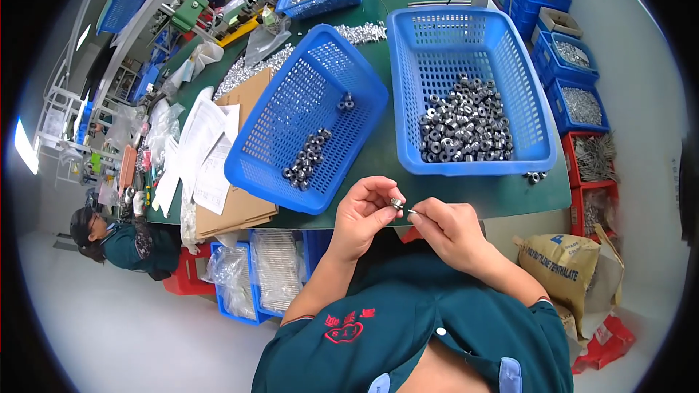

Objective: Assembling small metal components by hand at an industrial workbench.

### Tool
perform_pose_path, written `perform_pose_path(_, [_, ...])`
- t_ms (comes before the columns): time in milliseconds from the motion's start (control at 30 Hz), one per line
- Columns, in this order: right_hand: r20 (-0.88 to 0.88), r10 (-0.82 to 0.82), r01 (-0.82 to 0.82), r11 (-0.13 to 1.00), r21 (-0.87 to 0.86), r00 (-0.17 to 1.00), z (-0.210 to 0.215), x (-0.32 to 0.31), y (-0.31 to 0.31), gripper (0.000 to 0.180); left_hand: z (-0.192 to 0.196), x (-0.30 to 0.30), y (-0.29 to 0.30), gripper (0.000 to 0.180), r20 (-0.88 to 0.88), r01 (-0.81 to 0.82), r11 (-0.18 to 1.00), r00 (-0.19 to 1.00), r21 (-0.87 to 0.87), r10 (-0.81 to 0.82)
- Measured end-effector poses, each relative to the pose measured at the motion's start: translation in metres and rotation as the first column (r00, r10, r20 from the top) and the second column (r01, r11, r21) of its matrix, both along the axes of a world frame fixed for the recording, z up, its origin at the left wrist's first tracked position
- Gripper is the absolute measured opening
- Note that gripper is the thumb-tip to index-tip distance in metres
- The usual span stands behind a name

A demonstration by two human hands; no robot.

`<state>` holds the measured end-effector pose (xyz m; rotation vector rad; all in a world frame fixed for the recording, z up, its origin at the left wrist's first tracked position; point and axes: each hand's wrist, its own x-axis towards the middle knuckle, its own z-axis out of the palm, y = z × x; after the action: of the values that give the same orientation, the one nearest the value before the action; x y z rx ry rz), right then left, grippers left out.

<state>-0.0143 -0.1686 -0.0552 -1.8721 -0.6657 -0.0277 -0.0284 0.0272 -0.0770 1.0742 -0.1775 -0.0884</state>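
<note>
Between the thumb and fingers of my left hand point(360, 222) is a small round metal part point(397, 204), held at the table's front edge. My right hand point(453, 233) pinches a thin, pin-like piece point(412, 212) whose tip points at that part; whether they touch I cannot tell. Beyond my hands stands a blue perforated basket point(477, 168) with a large heap of shiny ring-shaped metal parts point(466, 124). To its left, a second blue basket point(280, 195) sits at an angle and holds several similar parts point(306, 161).
Cardboard point(244, 207) and paper sheets point(211, 175) lie left of the baskets on the green table point(368, 193). A few loose parts point(535, 177) rest by the right basket's corner. Stacked bins point(582, 105) and a sack point(557, 269) stand at right. A person point(131, 244) is at far left.
</note>
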Motion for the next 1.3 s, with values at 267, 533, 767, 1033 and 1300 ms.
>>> perform_pose_path(267, [0.345,0.011,0.086,0.961,-0.264,0.938,0.001,-0.004,0.002,0.008,0.001,-0.015,0.003,0.039,0.05,-0.009,0.944,0.999,0.329,-0.007])
perform_pose_path(533, [0.426,0.019,0.119,0.948,-0.296,0.904,-0.017,-0.005,0.001,0.006,0.01,-0.015,-0.002,0.041,0.207,-0.119,0.805,0.978,0.581,-0.005])
perform_pose_path(767, [-0.537,0.036,-0.03,0.999,0.02,0.843,-0.018,-0.005,-0.007,0.021,0.01,-0.009,-0.006,0.056,0.507,-0.372,0.487,0.843,0.79,-0.18])
perform_pose_path(1033, [0.203,0.025,0.066,0.9,-0.431,0.979,-0.011,-0.007,-0.01,0.006,0.028,-0.006,-0.016,0.056,0.556,-0.438,0.366,0.758,0.821,-0.34])
perform_pose_path(1300, [0.461,-0.042,0.204,0.93,-0.307,0.886,0.015,0.004,-0.035,0.012,0.078,0.025,-0.039,0.051,0.619,-0.512,0.355,0.572,0.782,-0.538])
